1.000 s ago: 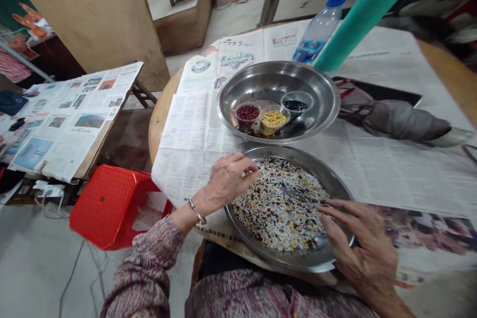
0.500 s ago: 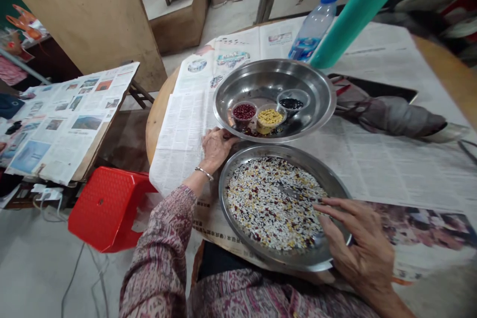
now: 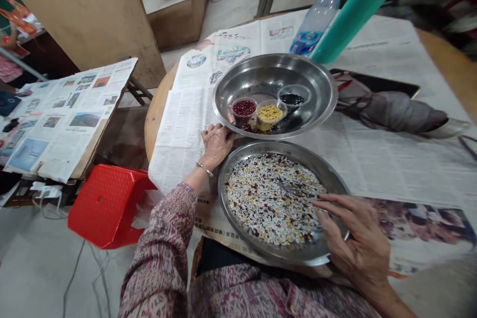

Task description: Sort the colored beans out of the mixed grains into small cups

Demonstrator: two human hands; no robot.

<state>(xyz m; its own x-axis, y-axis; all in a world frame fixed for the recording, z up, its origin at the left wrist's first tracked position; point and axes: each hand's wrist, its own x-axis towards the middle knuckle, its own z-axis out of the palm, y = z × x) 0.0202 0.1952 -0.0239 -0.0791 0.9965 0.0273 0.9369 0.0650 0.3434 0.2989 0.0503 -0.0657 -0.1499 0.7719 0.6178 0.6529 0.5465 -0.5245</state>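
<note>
A round metal tray lies in front of me, spread with a mix of white grains and red, yellow and black beans. My right hand reaches over its right rim, fingers stretched out, tips at the grains. Behind the tray stands a steel basin with three clear cups: red beans, yellow beans and black beans. Loose beans lie on the basin's bottom. My left hand rests on newspaper by the basin's near left edge, fingers curled under; what they hold, if anything, is hidden.
Newspaper covers the round table. Behind the basin are a water bottle and a tall green container. A folded grey umbrella lies on the right. A red stool and a second newspaper-covered table are at left.
The view has shifted slightly. My right hand stays over the tray's right side with its fingertips at the grains. My left hand keeps its place beside the basin.
</note>
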